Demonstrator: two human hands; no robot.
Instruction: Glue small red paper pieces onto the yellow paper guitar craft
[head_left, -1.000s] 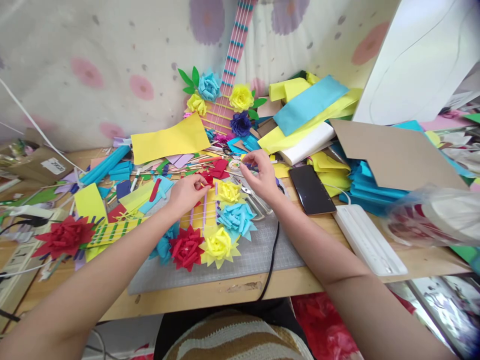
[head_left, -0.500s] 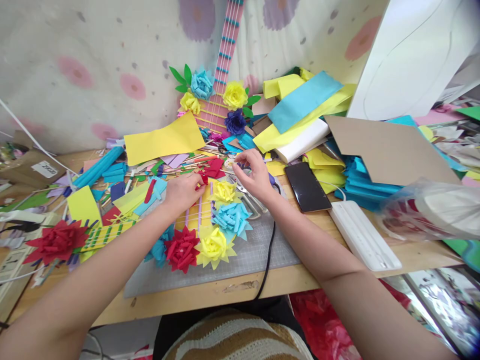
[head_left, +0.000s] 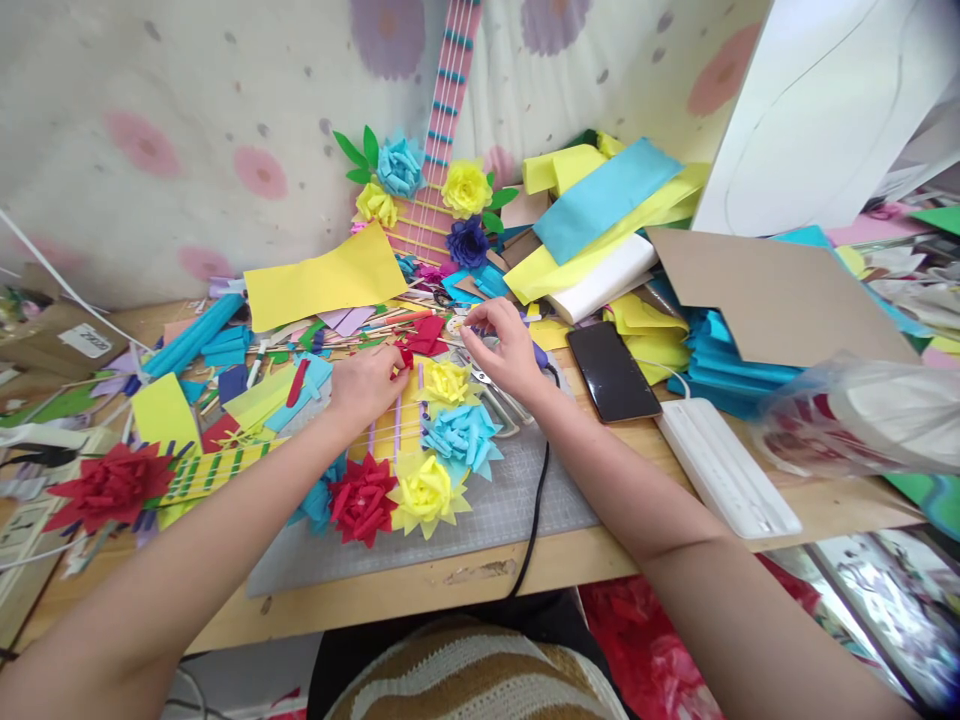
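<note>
Centre of the frame, a yellow paper guitar lies on a grey gridded mat, its flat body crossed by lilac strips and thin pale strings. Layered, spiky-petalled paper flowers in red, yellow and blue crowd its edge. The left hand pinches a small red piece; the right hand's fingers curve loosely, thumb apart.

The guitar body is yellow with purple stripes.

Bare mat lies at six o'clock from the right hand, crossed by a black cable; a phone blocks three.
</note>
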